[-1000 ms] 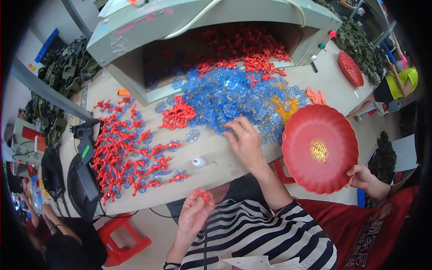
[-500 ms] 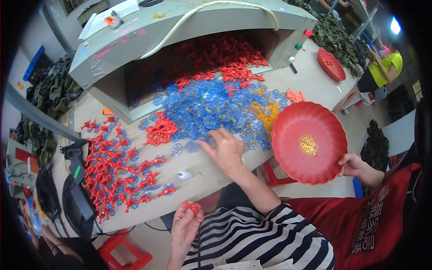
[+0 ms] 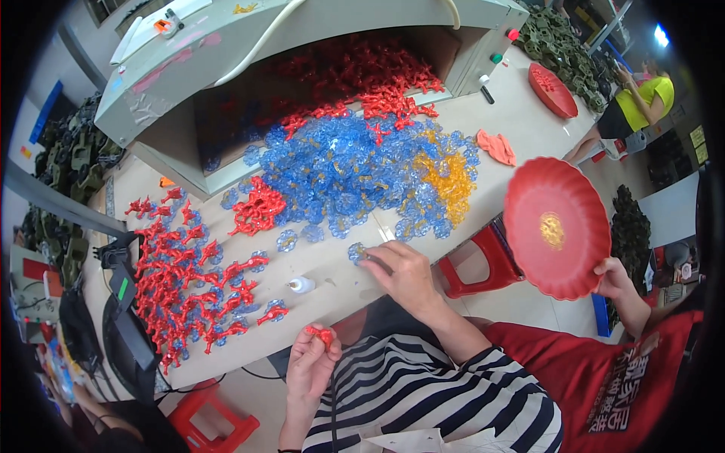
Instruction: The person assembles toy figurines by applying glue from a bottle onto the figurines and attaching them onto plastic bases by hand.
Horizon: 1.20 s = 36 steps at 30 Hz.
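Above my lap, my left hand (image 3: 306, 375) is closed on a small red plastic figure (image 3: 320, 334), mostly hidden by the fingers. My right hand (image 3: 408, 278) is over the table, its thumb and forefinger pinched at the edge of a clear blue flower-shaped plastic piece (image 3: 356, 253). Beyond it spreads a big heap of blue pieces (image 3: 332, 177), with yellow plastic pieces (image 3: 451, 187) at its right side. A cluster of red figures (image 3: 258, 208) lies left of the heap. Farther left stand rows of red figures on blue bases (image 3: 181, 283). A small white bottle (image 3: 301, 285) is close by.
A grey machine housing (image 3: 162, 113) with red pieces inside spans the table's back. At right a co-worker in red holds a scalloped red bowl (image 3: 559, 257). Another red bowl (image 3: 552, 89), an orange cloth (image 3: 496, 146) and a marker (image 3: 487, 90) lie back right. Red stools (image 3: 483, 260) stand below.
My right hand has drawn back from the heap toward me, and a blue piece is now at its fingertips. The co-worker's red bowl has shifted right, away from the heap.
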Available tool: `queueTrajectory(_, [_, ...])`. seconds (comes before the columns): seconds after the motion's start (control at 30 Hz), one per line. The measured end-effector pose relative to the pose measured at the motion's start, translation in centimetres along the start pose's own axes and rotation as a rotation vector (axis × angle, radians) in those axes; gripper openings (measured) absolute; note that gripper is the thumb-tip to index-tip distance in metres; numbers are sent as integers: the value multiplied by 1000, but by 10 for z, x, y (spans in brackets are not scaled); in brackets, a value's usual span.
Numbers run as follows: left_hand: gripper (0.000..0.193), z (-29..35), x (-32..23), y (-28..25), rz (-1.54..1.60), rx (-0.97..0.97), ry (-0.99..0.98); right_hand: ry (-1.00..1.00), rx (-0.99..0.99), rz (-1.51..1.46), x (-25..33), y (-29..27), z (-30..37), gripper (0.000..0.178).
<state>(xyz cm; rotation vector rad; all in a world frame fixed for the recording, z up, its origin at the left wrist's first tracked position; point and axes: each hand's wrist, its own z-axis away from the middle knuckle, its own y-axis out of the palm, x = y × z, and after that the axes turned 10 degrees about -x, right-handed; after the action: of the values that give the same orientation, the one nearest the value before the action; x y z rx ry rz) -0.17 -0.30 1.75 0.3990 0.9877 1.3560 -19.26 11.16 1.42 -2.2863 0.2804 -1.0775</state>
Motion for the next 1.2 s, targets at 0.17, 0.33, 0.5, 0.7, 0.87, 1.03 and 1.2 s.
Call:
queueTrajectory(0.17, [19,-2,1,4,-25,36,-15,82,115,-89,0,-18,-13,27])
queueTrajectory(0.33, [20,5,3,-7,-31,-21,45,17,250,-95,6,-3,-11,34])
queueTrajectory(0.5, [21,0,5,-5,-11,-29,19,143,262,-217,-1,-7,-10,40])
queueTrajectory(0.7, [27,-7,-5,-27,-57,85,15,467,-32,-744,-47,-90,-47,44])
queueTrajectory(0.87, [25,-26,4,-19,60,-50,-136,630,-388,-454,-184,-177,-90,44])
queueTrajectory(1.03, [22,-17,13,11,141,-124,-253,686,-614,-58,-280,-237,-129,53])
queueTrajectory(1.2, [22,-26,27,32,37,-144,-245,747,-657,17,-368,-228,-141,44])
